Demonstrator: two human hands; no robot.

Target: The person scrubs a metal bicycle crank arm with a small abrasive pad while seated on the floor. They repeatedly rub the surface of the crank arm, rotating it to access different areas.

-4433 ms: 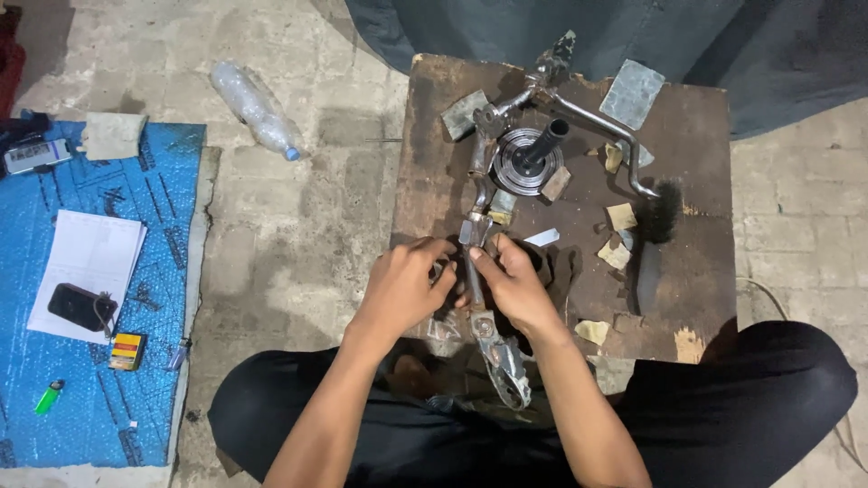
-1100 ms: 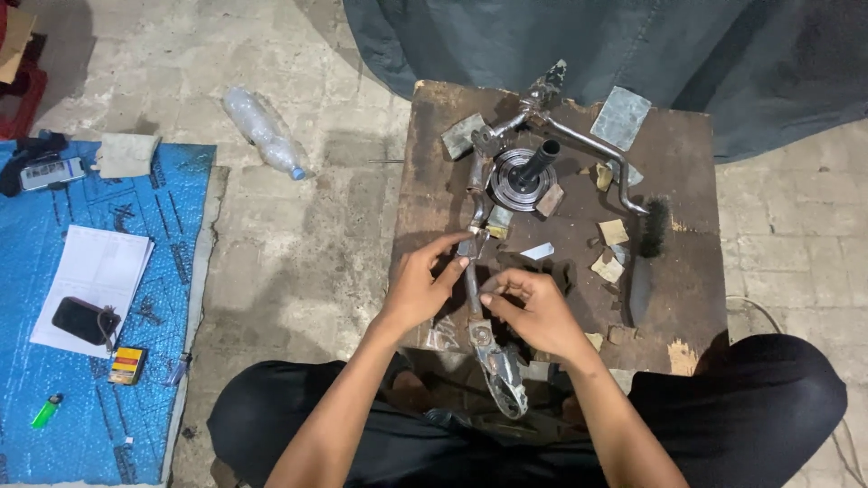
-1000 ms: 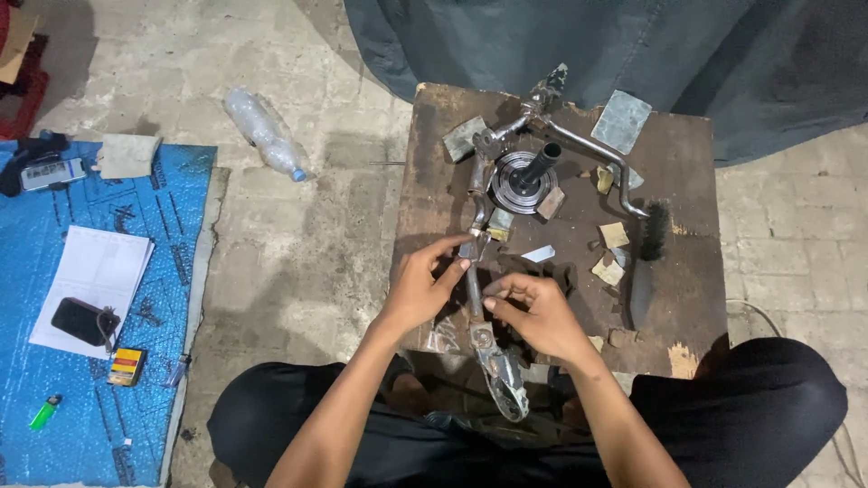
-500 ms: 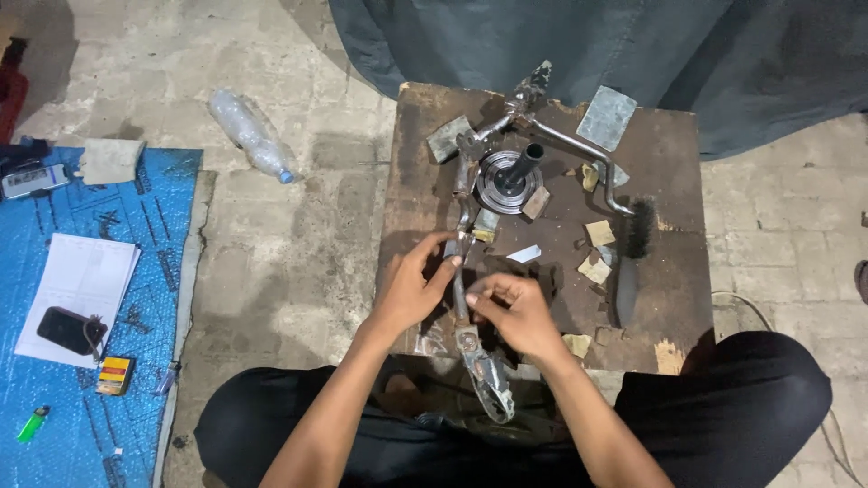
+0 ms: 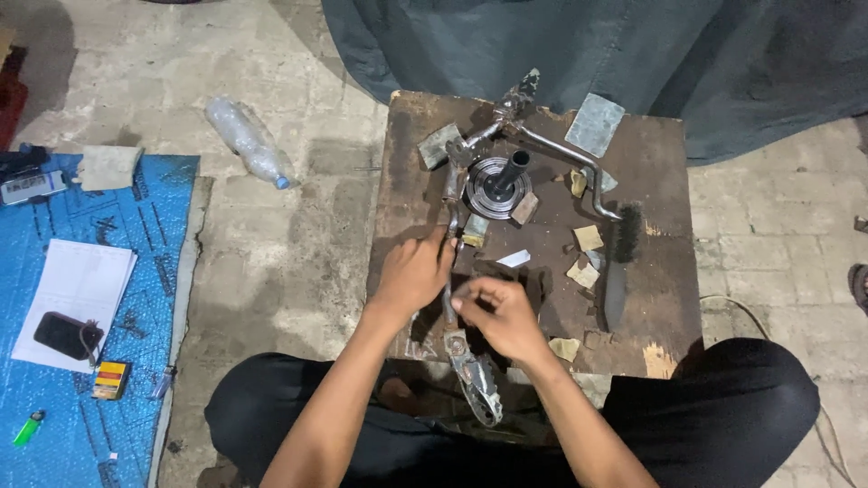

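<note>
A long metal lever (image 5: 449, 298) with a toothed foot pedal (image 5: 477, 387) at its near end lies along a low wooden board (image 5: 660, 154). My left hand (image 5: 414, 271) grips the lever's shaft on the left side. My right hand (image 5: 496, 312) pinches a small pale scrap against the same shaft, just right of my left hand. Farther up the board sit a round metal hub with a black post (image 5: 499, 177) and a bent chrome bar (image 5: 565, 154).
A black wire brush (image 5: 619, 262), a grey block (image 5: 595, 124) and several small paper scraps (image 5: 586, 239) lie on the board. A crushed plastic bottle (image 5: 246, 140) is on the concrete floor. The blue mat (image 5: 154, 298) at left holds papers, a phone, a lighter.
My right hand has slid along the lever shaft and now sits closer to my left hand. The view has shifted slightly.
</note>
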